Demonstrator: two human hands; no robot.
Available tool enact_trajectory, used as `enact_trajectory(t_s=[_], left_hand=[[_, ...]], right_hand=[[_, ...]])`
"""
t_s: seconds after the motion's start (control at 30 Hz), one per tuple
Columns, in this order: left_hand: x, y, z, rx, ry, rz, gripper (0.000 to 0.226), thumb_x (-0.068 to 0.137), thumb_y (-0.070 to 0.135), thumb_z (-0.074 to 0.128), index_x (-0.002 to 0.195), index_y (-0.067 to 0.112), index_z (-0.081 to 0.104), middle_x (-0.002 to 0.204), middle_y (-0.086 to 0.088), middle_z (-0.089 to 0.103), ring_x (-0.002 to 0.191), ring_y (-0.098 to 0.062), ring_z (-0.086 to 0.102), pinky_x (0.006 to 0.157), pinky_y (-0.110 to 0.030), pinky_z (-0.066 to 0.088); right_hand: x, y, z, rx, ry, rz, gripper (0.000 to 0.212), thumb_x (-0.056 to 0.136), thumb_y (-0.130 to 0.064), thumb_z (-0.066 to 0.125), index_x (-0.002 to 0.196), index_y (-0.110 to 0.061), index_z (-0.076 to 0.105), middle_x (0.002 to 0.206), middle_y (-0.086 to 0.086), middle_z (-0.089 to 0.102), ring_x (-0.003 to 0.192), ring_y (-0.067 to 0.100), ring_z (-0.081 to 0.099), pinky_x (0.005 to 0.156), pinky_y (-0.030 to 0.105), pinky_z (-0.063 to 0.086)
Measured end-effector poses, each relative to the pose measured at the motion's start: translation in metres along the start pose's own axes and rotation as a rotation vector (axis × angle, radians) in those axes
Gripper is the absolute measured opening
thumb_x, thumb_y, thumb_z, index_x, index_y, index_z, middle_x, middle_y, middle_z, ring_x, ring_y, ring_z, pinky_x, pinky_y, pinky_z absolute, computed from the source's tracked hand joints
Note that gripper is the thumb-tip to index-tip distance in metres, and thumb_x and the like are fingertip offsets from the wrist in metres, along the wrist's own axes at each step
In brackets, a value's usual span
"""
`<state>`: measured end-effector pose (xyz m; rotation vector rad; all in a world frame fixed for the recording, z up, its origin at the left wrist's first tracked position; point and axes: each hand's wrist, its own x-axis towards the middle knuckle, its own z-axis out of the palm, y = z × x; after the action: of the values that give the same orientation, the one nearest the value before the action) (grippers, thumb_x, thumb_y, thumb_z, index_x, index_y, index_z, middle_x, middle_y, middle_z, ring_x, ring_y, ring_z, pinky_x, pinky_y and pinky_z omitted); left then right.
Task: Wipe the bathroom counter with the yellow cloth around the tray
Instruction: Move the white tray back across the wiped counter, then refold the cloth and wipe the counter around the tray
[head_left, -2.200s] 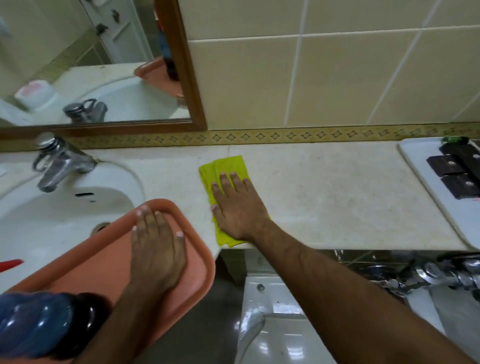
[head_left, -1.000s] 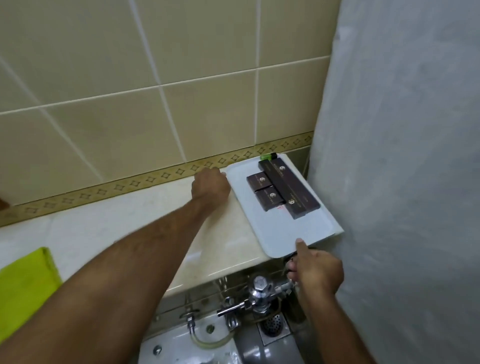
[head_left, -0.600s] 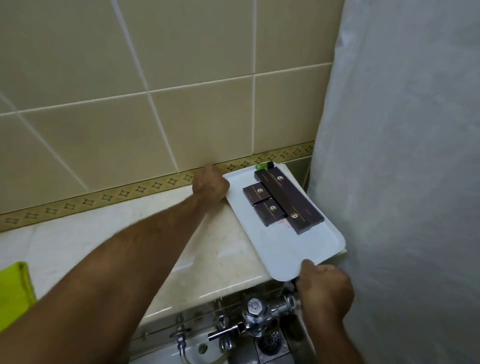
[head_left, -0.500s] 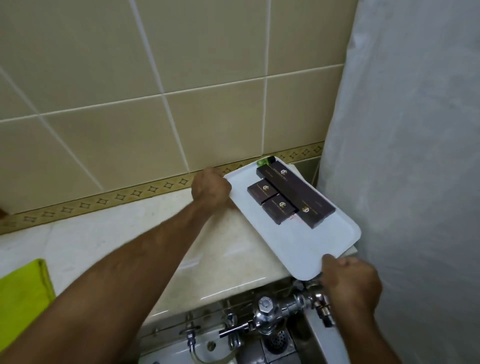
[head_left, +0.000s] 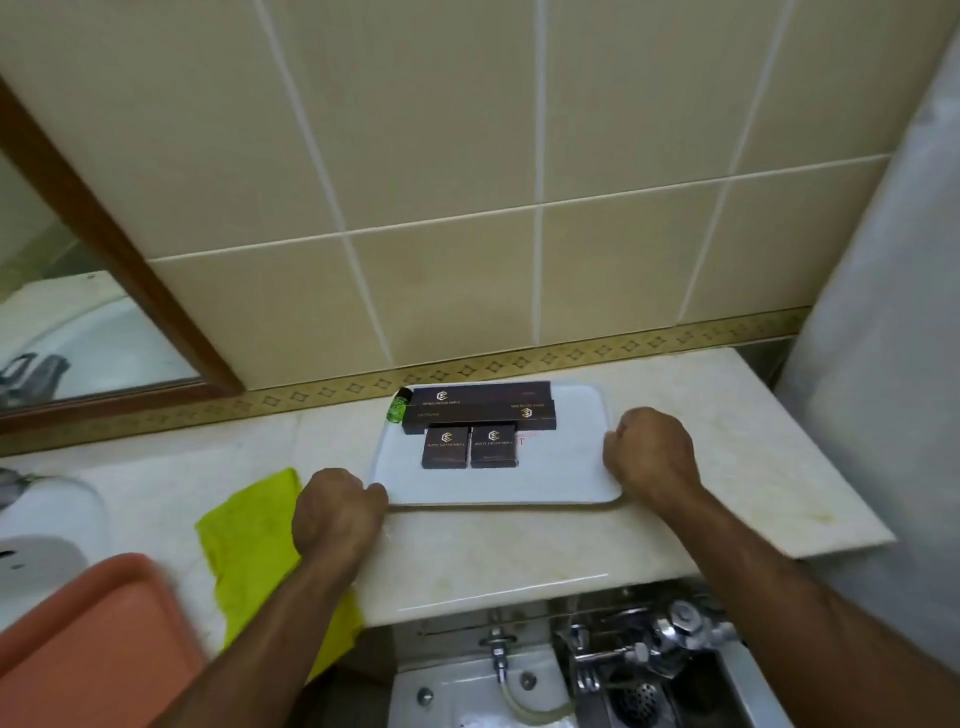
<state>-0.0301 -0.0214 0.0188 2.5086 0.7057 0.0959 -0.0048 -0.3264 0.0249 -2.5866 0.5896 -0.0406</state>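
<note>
Your left hand and right hand grip the white tray mid-tabletop; jerk it and its loose dark boxes slide off.

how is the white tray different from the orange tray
The flat white plastic tray sits fully on the beige marble counter, while the salmon-orange plastic tray lies at the lower left by the white sink, partly out of frame. The white tray carries dark brown boxes and a small green bottle; the orange tray's visible part is bare. Both hands grip the white tray; neither touches the orange one. Both have rounded corners and raised rims.
</note>
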Motion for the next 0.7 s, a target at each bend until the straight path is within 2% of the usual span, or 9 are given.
enact_trajectory(t_s=[0.17,0.4,0.5,0.6,0.63,0.7], left_hand=[[0.015,-0.020,0.001,0.106,-0.014,-0.042,0.029,0.079,0.026,0.062,0.095,0.002,0.068,0.105,-0.017,0.069,0.098,-0.037,0.064,0.071,-0.032,0.046],[0.017,-0.018,0.004,0.134,-0.014,-0.037,0.023,0.076,0.021,0.063,0.094,0.005,0.064,0.106,-0.015,0.069,0.099,-0.036,0.064,0.069,-0.030,0.044],[0.021,-0.017,-0.008,0.189,-0.036,0.031,0.030,0.083,0.029,0.060,0.100,0.005,0.066,0.110,-0.016,0.068,0.103,-0.036,0.063,0.075,-0.034,0.049],[0.049,-0.037,-0.037,0.451,0.037,0.172,0.037,0.092,0.037,0.044,0.107,0.011,0.066,0.113,-0.016,0.066,0.105,-0.037,0.060,0.083,-0.042,0.049],[0.063,-0.048,-0.047,0.593,0.017,0.208,0.036,0.090,0.036,0.043,0.111,0.014,0.063,0.115,-0.015,0.063,0.105,-0.035,0.058,0.085,-0.043,0.048],[0.085,-0.070,-0.063,0.719,-0.145,0.185,0.036,0.086,0.035,0.047,0.115,0.015,0.056,0.121,-0.012,0.058,0.108,-0.032,0.056,0.090,-0.044,0.046]], right_hand=[[0.026,-0.038,0.030,-0.108,-0.024,-0.056,0.014,0.087,-0.020,0.060,0.089,-0.008,0.068,0.100,0.015,0.072,0.094,0.034,0.066,0.069,0.029,0.042],[0.030,-0.035,0.043,-0.160,0.009,-0.025,0.013,0.086,-0.018,0.060,0.088,-0.008,0.068,0.098,0.015,0.072,0.091,0.035,0.066,0.068,0.030,0.043],[0.023,-0.042,0.033,-0.172,-0.019,-0.024,0.019,0.089,-0.021,0.061,0.098,-0.007,0.068,0.106,0.015,0.070,0.098,0.036,0.066,0.075,0.034,0.049],[-0.008,-0.048,0.024,-0.123,0.070,-0.070,0.038,0.094,-0.039,0.056,0.109,-0.005,0.066,0.110,0.018,0.064,0.099,0.038,0.063,0.079,0.040,0.051],[-0.026,-0.048,0.023,-0.058,0.145,-0.108,0.040,0.095,-0.041,0.054,0.109,-0.005,0.066,0.107,0.018,0.063,0.095,0.038,0.064,0.075,0.040,0.050],[-0.076,-0.048,0.029,0.113,0.259,-0.236,0.036,0.095,-0.039,0.055,0.108,-0.008,0.068,0.098,0.013,0.066,0.082,0.031,0.065,0.065,0.032,0.045]])
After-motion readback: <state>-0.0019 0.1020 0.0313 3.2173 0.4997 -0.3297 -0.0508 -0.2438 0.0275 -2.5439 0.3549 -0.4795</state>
